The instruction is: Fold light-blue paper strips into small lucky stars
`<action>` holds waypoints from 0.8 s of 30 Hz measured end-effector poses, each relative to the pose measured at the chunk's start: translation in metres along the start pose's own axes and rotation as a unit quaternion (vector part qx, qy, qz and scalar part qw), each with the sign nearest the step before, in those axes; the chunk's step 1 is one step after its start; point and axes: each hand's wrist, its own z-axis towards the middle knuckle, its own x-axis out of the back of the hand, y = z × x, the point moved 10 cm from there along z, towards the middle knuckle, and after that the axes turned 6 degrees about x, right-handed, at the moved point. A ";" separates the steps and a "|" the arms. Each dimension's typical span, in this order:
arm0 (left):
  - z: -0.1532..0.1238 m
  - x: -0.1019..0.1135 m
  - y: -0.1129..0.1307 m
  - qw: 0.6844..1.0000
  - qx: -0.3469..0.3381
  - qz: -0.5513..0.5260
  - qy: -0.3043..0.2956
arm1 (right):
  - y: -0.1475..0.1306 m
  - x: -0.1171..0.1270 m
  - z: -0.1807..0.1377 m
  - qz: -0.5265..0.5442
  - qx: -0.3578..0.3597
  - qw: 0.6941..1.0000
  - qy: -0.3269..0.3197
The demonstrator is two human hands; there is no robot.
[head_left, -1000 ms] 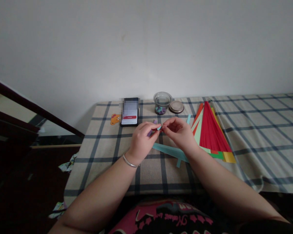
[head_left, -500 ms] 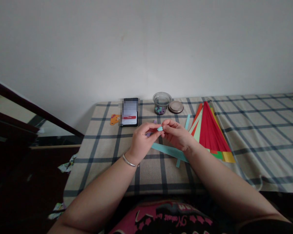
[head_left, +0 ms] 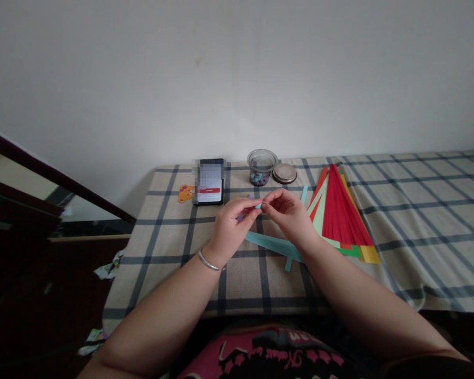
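Between my two hands is a small folded piece of light blue paper [head_left: 258, 206], mostly covered by fingertips. My left hand [head_left: 234, 223], with a silver bangle at its wrist, pinches it from the left. From the right, my right hand [head_left: 287, 213] closes thumb and finger on its other edge. Light blue paper strips [head_left: 270, 242] lie on the checked cloth beneath and beside the right hand. A bit of purple paper [head_left: 251, 197] shows just behind the left fingers, partly hidden.
Behind the hands stand a clear tub [head_left: 262, 160] with small blue and purple pieces inside and a round lid [head_left: 285, 172]. A phone [head_left: 210, 181] leans at the left by a bear cutout [head_left: 186, 193]. Fanned red paper strips [head_left: 339, 216] with other colours lie right.
My right hand has shifted slightly and its fingers have closed in at the blue paper, so less of the paper shows. My left hand stays nearly in place.
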 end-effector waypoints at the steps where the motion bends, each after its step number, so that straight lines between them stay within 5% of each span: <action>1: 0.001 0.000 -0.004 1.000 0.019 -0.020 0.003 | 0.002 0.000 0.000 0.015 -0.009 1.000 -0.001; 8: 0.001 0.001 -0.030 0.987 0.114 -0.115 0.024 | 0.027 -0.008 -0.004 0.133 -0.129 0.982 -0.023; 24: 0.001 -0.002 -0.026 0.988 0.118 -0.099 0.006 | 0.015 -0.008 -0.001 0.028 -0.079 0.995 -0.060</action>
